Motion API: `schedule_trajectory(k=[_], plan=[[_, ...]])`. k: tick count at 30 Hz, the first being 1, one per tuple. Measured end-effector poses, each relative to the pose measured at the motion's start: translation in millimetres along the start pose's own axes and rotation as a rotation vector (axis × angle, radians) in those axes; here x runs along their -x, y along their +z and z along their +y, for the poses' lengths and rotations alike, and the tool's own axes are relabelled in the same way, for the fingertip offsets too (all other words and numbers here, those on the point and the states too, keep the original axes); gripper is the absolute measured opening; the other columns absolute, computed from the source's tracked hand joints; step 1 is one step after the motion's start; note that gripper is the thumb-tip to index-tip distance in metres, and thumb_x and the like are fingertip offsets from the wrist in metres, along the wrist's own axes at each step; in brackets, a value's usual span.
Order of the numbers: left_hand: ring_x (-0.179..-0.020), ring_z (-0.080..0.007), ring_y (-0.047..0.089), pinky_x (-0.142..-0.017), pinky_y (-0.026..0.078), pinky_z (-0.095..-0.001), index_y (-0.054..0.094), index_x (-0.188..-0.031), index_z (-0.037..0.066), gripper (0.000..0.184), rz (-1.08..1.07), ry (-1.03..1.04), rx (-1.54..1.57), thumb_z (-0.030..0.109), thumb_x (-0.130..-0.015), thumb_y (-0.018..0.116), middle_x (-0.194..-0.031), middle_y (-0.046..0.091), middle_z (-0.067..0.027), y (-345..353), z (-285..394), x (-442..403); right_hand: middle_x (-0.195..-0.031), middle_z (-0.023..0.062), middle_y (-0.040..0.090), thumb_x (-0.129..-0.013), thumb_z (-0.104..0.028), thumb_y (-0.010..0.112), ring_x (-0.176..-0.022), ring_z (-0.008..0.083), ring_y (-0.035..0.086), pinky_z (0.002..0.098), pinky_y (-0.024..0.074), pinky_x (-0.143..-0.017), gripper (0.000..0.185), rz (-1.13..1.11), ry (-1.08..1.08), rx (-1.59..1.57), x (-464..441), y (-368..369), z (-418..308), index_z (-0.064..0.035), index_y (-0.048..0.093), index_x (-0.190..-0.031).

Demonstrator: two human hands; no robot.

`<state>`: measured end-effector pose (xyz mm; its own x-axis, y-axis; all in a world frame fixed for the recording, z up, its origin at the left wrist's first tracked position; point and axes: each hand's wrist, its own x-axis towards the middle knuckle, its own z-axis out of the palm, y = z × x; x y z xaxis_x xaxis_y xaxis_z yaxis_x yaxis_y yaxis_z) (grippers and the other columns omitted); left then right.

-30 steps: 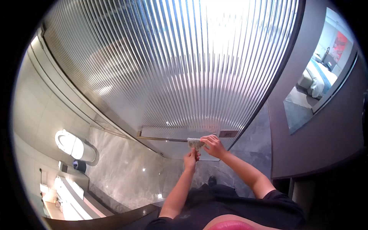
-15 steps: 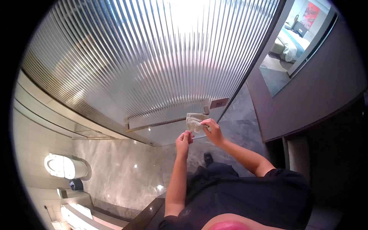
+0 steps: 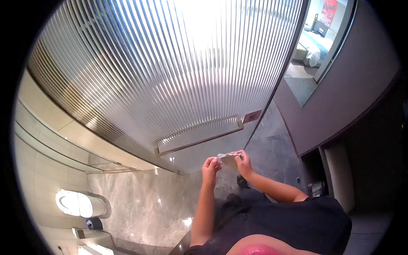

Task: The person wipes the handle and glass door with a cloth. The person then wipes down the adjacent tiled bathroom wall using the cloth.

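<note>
A small grey-white cloth (image 3: pixel 229 160) is stretched between my two hands, below the handle of a ribbed glass door. My left hand (image 3: pixel 210 169) pinches its left end, fingers closed. The right end is gripped by my right hand (image 3: pixel 243 163), thumb and fingers pressed on it. The cloth looks bunched along its top edge and hangs lower in the middle. Both hands are in front of my body, apart from the metal handle (image 3: pixel 199 140).
The ribbed glass door (image 3: pixel 170 76) fills the upper middle. At the lower left are a toilet (image 3: pixel 80 204) and a dark bin (image 3: pixel 94 224). A dark wall panel (image 3: pixel 340 89) stands right, beside an opening showing a bed (image 3: pixel 313 46). Below it is a shelf recess (image 3: pixel 316 178).
The cloth has moved down away from the door handle and is now held between both hands nearer my body. The view has shifted, and the toilet sits lower.
</note>
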<state>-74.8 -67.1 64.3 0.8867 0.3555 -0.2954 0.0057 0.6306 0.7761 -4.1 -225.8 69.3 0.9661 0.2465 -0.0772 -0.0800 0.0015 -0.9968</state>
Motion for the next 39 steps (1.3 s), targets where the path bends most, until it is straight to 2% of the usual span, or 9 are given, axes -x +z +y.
schedule_trajectory(k=[5, 6, 9, 14, 18, 22, 26, 32, 39], plan=[[-0.102, -0.0156, 0.060, -0.084, 0.052, -0.0325, 0.056, -0.121, 0.005, 0.034, 0.052, 0.035, -0.372, 0.024, -0.095, 0.065, -0.115, 0.061, -0.0078, -22, -2, 1, -0.094, 0.0043, 0.062, -0.092, -0.018, 0.053, -0.083, 0.0132, 0.056, 0.0308, 0.0454, -0.074, 0.015, 0.108, 0.294, -0.343, 6, 10, 44, -0.0071, 0.058, -0.101], [-0.116, -0.0200, 0.055, -0.092, 0.049, -0.0357, 0.047, -0.133, 0.005, 0.053, 0.007, -0.076, -0.451, 0.030, -0.092, 0.069, -0.130, 0.055, -0.0116, -24, 2, 4, -0.096, 0.0047, 0.062, -0.092, -0.019, 0.053, -0.085, 0.0143, 0.057, 0.0322, 0.0463, -0.075, 0.016, 0.110, 0.370, -0.429, 12, 14, 39, -0.0077, 0.058, -0.102], [-0.119, -0.0229, 0.054, -0.095, 0.048, -0.0389, 0.043, -0.138, 0.005, 0.064, -0.093, -0.325, -0.369, 0.035, -0.090, 0.072, -0.133, 0.053, -0.0138, -22, 8, 16, -0.100, 0.0053, 0.063, -0.092, -0.020, 0.053, -0.092, 0.0172, 0.060, 0.0362, 0.0487, -0.081, 0.017, 0.091, 0.525, -0.660, 28, 24, 13, -0.0090, 0.059, -0.103], [-0.104, -0.0210, 0.062, -0.089, 0.052, -0.0323, 0.045, -0.130, 0.001, 0.054, -0.118, -0.196, -0.227, 0.016, -0.087, 0.075, -0.119, 0.060, -0.0104, -24, 6, 22, -0.106, 0.0045, 0.065, -0.092, -0.022, 0.056, -0.102, 0.0183, 0.062, 0.0389, 0.0505, -0.090, 0.020, -0.023, 0.509, -0.871, 45, 32, -16, -0.0085, 0.058, -0.107], [-0.101, -0.0181, 0.063, -0.088, 0.052, -0.0305, 0.047, -0.127, 0.000, 0.045, -0.072, 0.181, -0.323, 0.000, -0.087, 0.068, -0.111, 0.064, -0.0110, -23, 23, 24, -0.112, 0.0051, 0.066, -0.093, -0.023, 0.062, -0.104, 0.0185, 0.063, 0.0367, 0.0511, -0.089, 0.028, -0.141, 0.420, -0.696, 54, 34, -8, -0.0071, 0.058, -0.116], [-0.097, -0.0150, 0.062, -0.084, 0.050, -0.0274, 0.051, -0.126, 0.001, 0.038, -0.050, 0.400, -0.473, 0.004, -0.091, 0.063, -0.106, 0.064, -0.0083, -6, 38, 28, -0.114, 0.0052, 0.066, -0.095, -0.025, 0.063, -0.102, 0.0186, 0.064, 0.0360, 0.0527, -0.088, 0.032, -0.368, 0.539, -0.693, 43, 29, -18, -0.0056, 0.058, -0.121], [-0.086, -0.0098, 0.057, -0.076, 0.047, -0.0242, 0.059, -0.119, 0.002, 0.024, -0.005, 0.388, -0.625, 0.013, -0.097, 0.060, -0.093, 0.065, -0.0056, 11, 52, 42, -0.111, 0.0051, 0.066, -0.098, -0.025, 0.060, -0.099, 0.0179, 0.066, 0.0368, 0.0544, -0.087, 0.030, -0.470, 0.594, -0.803, 44, 27, -20, -0.0051, 0.058, -0.120], [-0.076, -0.0058, 0.055, -0.068, 0.045, -0.0212, 0.059, -0.117, 0.001, 0.026, 0.087, 0.470, -0.743, 0.020, -0.100, 0.057, -0.085, 0.062, -0.0027, 26, 48, 26, -0.110, 0.0064, 0.067, -0.100, -0.023, 0.056, -0.099, 0.0175, 0.066, 0.0350, 0.0542, -0.087, 0.025, -0.340, 0.538, -0.722, 29, 19, -34, -0.0043, 0.059, -0.117], [-0.070, -0.0046, 0.053, -0.061, 0.042, -0.0209, 0.054, -0.125, 0.002, 0.031, 0.005, 0.304, -0.749, 0.019, -0.100, 0.059, -0.081, 0.059, -0.0013, 35, 37, -9, -0.101, 0.0042, 0.066, -0.099, -0.023, 0.056, -0.092, 0.0162, 0.065, 0.0334, 0.0548, -0.079, 0.020, -0.241, 0.496, -0.692, -5, -11, -31, -0.0067, 0.060, -0.110]])
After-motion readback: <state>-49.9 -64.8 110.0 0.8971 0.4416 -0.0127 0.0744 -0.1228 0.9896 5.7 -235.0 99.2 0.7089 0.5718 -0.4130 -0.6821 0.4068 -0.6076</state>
